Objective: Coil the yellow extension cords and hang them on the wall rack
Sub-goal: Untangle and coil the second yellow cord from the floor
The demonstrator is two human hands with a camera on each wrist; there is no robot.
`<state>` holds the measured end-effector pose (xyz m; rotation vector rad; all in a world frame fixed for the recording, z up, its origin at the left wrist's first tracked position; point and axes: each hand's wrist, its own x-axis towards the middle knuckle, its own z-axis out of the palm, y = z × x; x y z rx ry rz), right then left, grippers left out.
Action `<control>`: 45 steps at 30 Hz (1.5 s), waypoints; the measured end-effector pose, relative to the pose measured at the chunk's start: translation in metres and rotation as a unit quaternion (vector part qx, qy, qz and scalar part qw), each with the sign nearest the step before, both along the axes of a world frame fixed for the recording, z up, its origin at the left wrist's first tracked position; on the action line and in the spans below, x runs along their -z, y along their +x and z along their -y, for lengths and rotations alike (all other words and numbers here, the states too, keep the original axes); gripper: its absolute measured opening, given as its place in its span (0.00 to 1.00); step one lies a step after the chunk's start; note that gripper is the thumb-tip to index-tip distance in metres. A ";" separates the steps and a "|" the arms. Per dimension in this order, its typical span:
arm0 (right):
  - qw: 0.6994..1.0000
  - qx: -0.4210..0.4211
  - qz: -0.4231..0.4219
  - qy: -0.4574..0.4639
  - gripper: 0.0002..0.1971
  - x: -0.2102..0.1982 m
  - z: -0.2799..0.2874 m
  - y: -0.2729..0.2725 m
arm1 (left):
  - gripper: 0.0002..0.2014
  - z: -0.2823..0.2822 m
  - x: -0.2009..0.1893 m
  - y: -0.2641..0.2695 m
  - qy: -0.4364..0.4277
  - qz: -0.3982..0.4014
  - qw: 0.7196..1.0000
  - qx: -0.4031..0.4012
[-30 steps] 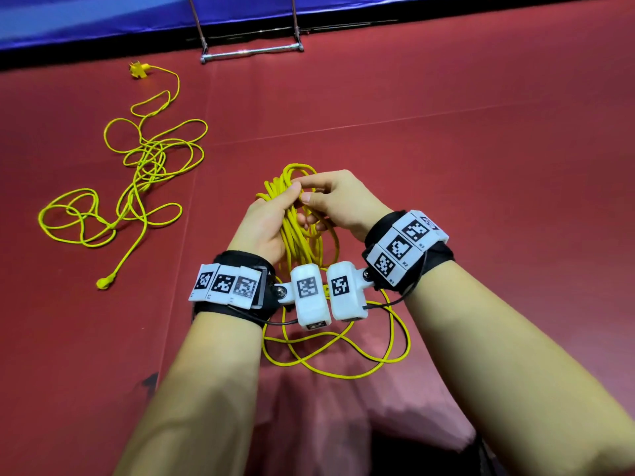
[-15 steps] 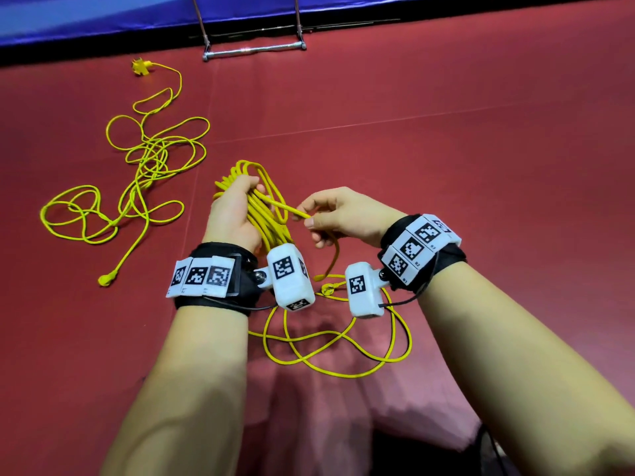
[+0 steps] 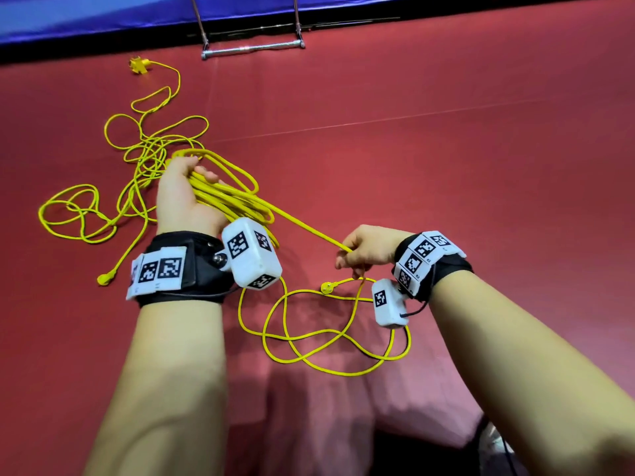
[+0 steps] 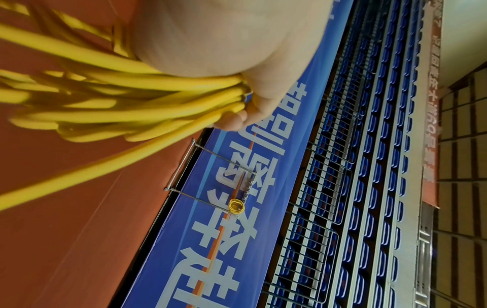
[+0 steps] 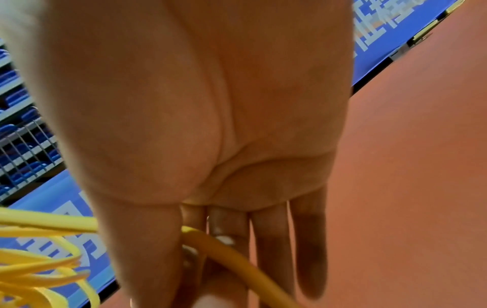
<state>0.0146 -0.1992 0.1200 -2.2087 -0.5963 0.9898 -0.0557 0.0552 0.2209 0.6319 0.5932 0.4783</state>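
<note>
Red floor (image 3: 446, 166), thin yellow cord (image 3: 226, 197), half coiled, half tangled

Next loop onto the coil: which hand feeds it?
Likely right. The right hand already pinches the free strand, while the left hand is full, gripping the coil.

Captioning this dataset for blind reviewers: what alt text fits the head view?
A left hand grips a coiled yellow extension cord while the right hand pinches its taut strand; loose loops and a plug lie on the red floor. A second cord lies tangled at left.
</note>
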 end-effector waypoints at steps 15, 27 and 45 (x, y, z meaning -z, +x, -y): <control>0.973 -0.083 -0.004 -0.215 0.18 0.019 0.018 0.002 | 0.16 -0.014 -0.003 -0.014 0.005 0.001 0.999 -0.035; 0.944 0.110 0.160 -0.266 0.20 0.014 0.023 0.025 | 0.10 -0.006 0.002 -0.006 0.088 -0.053 0.993 0.056; 0.885 0.346 -0.024 0.312 0.18 -0.058 -0.034 0.003 | 0.11 0.048 0.015 0.007 0.223 -0.075 0.959 0.156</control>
